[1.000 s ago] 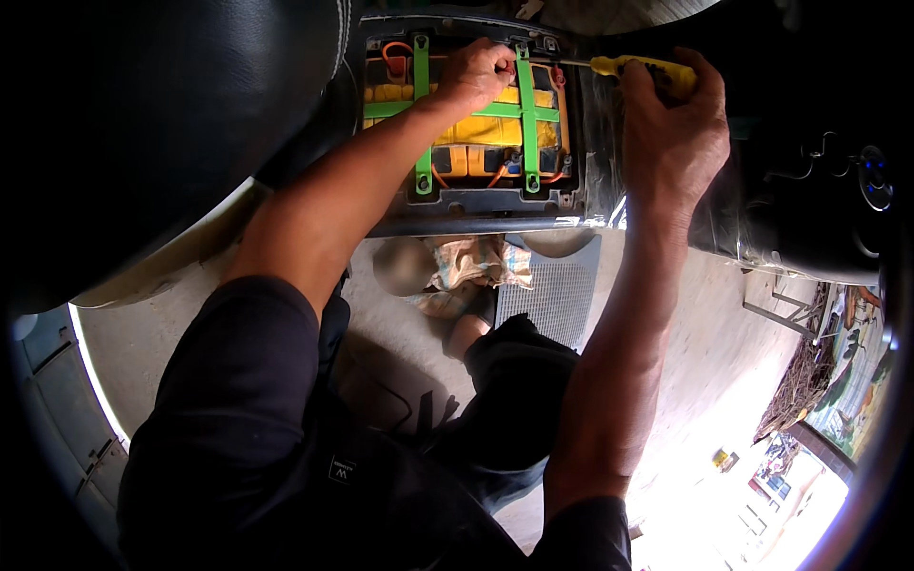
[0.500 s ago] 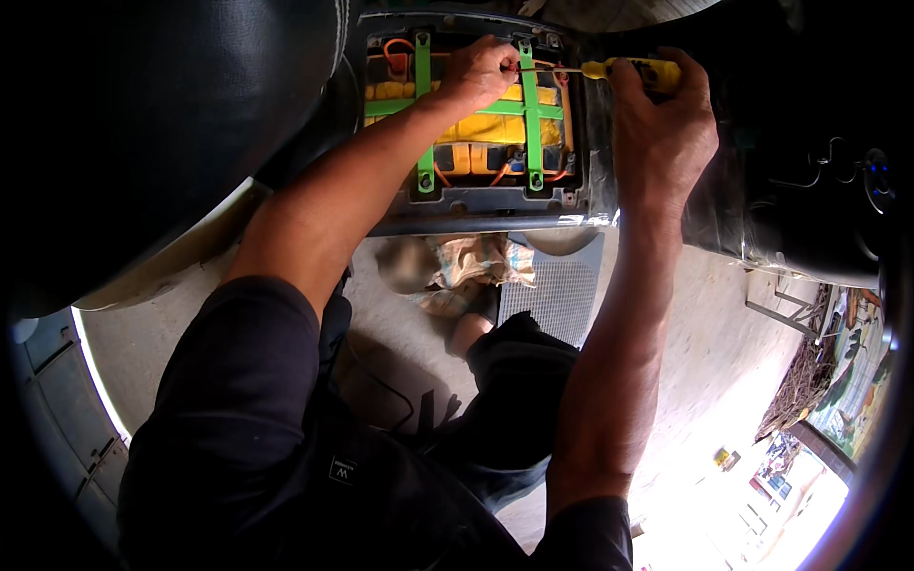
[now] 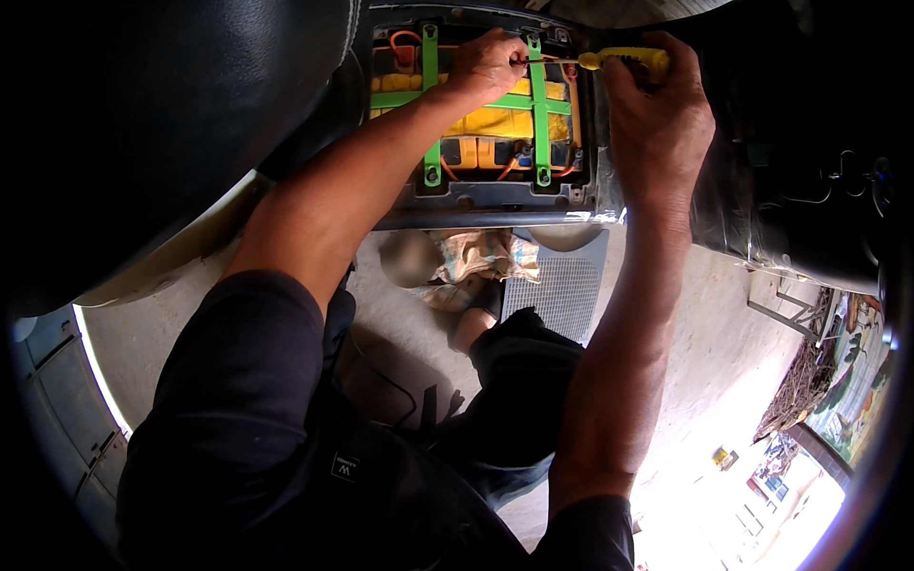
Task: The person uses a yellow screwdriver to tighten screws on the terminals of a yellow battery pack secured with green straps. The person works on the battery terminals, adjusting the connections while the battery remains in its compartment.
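My right hand (image 3: 662, 119) is closed round the yellow handle of a screwdriver (image 3: 630, 64), held level with its thin shaft pointing left. At the shaft's far end, the fingers of my left hand (image 3: 487, 68) are pinched together; what they hold is too small and covered to make out. Both hands are over an open compartment (image 3: 495, 202) with a dark rim. Inside lie batteries (image 3: 476, 154) with orange and dark casings and a yellow wrapped pack (image 3: 495, 124). Green metal straps (image 3: 432, 143) cross over them, and orange cables (image 3: 405, 38) run at the corners.
A black padded seat (image 3: 190, 114) rises at the left. Below the compartment are a grey grid-patterned panel (image 3: 562, 295) and a person in plaid clothing (image 3: 481, 255). Clear plastic film (image 3: 709, 228) covers the body panel at right. Twigs (image 3: 795, 381) are heaped farther right.
The compartment sits slightly farther right and higher in view. Both hands keep their grip; the screwdriver handle has shifted slightly left and up, with the right hand turned a little.
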Available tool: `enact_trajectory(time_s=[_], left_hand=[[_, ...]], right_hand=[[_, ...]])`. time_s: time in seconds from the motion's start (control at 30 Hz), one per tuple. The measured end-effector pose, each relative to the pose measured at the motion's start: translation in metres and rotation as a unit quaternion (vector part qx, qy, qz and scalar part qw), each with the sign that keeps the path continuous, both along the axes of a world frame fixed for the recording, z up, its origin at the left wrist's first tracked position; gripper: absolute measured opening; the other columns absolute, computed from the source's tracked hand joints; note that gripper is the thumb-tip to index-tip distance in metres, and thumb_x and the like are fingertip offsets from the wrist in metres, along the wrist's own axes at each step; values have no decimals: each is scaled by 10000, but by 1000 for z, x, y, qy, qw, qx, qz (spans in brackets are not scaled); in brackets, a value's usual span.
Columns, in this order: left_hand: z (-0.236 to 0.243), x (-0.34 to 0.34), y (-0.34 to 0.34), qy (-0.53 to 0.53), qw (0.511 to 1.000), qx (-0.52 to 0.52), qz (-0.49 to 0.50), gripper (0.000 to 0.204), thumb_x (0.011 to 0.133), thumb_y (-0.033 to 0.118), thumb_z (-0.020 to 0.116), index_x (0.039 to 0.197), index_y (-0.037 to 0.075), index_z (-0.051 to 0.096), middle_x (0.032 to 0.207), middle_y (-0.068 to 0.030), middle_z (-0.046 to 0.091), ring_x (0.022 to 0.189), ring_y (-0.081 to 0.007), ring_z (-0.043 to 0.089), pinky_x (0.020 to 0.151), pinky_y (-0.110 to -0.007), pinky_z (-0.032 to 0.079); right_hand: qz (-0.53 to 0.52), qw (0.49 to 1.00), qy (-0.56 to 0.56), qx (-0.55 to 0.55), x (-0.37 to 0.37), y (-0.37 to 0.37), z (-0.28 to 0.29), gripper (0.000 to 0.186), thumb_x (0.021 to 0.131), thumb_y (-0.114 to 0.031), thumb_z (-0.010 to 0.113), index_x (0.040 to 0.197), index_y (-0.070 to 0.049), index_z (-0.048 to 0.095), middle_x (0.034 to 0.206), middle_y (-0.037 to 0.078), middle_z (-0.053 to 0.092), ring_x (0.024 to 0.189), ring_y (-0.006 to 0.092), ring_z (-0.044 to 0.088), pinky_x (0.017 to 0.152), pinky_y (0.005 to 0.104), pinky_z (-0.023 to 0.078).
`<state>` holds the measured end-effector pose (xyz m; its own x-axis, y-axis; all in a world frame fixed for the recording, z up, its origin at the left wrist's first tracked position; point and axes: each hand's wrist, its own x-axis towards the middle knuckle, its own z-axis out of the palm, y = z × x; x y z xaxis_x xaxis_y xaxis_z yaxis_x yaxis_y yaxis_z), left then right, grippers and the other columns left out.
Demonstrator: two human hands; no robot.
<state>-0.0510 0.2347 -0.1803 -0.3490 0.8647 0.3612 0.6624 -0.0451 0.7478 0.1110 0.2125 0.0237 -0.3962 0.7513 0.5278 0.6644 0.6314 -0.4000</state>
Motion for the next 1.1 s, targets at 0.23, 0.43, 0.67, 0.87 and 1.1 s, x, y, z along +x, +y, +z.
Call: enact_trajectory(time_s=[0.23, 0.43, 0.67, 0.87, 1.1], left_hand=[[1, 0, 0, 21, 1000, -6, 11, 168, 775, 191, 749, 909, 123, 674, 829, -16, 607, 778, -211, 639, 697, -336, 500], [-1, 0, 0, 13, 1000, 2, 9, 157, 754, 198, 746, 879, 140, 671, 865, -33, 610, 803, -258, 643, 715, -376, 519], [-1, 0, 1, 16, 1000, -3, 9, 164, 758, 206, 747, 889, 140, 673, 874, -38, 612, 814, -265, 644, 724, -384, 518], [-1, 0, 1, 16, 1000, -14, 8, 163, 761, 212, 749, 893, 145, 680, 890, -38, 612, 830, -268, 642, 734, -383, 516], [-4, -1, 2, 16, 1000, -4, 10, 153, 763, 211, 745, 891, 148, 690, 885, -41, 617, 828, -270, 646, 736, -383, 520]], right_hand=[[-13, 998, -23, -57, -6, -10, 9, 411, 838, -291, 720, 1141, -41, 600, 891, 135, 706, 828, 237, 715, 732, 338, 571], [-165, 979, -115, -41, -8, -11, 10, 398, 848, -375, 711, 1065, -48, 640, 880, 130, 702, 777, 254, 716, 682, 339, 574], [-50, 997, -60, -7, -2, -7, 5, 385, 870, -312, 682, 1150, -57, 614, 913, 132, 702, 831, 261, 715, 723, 354, 579], [63, 996, -1, -62, -4, -6, 3, 359, 836, -194, 675, 1160, -64, 595, 980, 158, 683, 870, 288, 696, 759, 352, 562], [31, 994, -86, 59, -6, -9, 10, 357, 858, -306, 667, 1076, -31, 606, 967, 198, 662, 889, 350, 673, 785, 417, 535]])
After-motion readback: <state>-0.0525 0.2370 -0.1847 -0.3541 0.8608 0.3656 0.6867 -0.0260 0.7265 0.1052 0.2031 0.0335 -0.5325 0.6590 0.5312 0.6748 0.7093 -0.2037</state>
